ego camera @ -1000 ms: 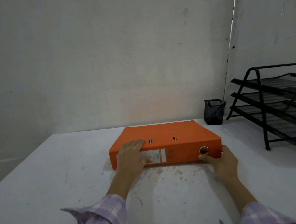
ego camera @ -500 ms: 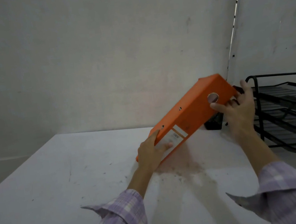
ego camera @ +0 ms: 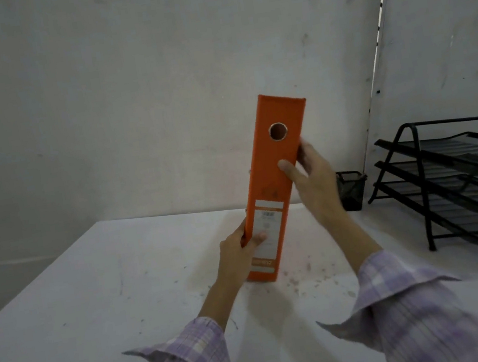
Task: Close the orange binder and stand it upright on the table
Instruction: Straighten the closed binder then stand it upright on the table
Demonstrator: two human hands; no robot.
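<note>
While both my hands are on the binder, this is how things lie, biggest first.

Table (ego camera: pixel 78 297): white and scuffed, with reddish-brown specks on the surface just in front of the binder's foot; it runs back to a grey wall.

Letter tray (ego camera: pixel 454 179): black wire, three tiers, at the far right of the table, well apart from the binder.

Orange binder (ego camera: pixel 273 169): closed, standing on its short bottom end near the middle of the table, spine facing me. It is close to upright but its top leans a little to the right. The finger hole (ego camera: pixel 278 131) sits high on the spine and a white label (ego camera: pixel 267 232) low on it. I cannot tell whether the whole bottom edge is flat on the table.

My sleeves: lilac checked cuffs at the bottom of the view, one on each arm.

Right hand (ego camera: pixel 314 182): at the binder's right edge, about mid-height. My thumb lies flat on the spine below the hole, and my fingers wrap round the right side cover, so the hand pinches that edge.

Left hand (ego camera: pixel 236 255): low at the binder's left edge. My thumb presses across the label and the other fingers curl behind the left cover, out of sight.

Pen cup (ego camera: pixel 351 190): small, black mesh, behind my right hand, near the tray.
</note>
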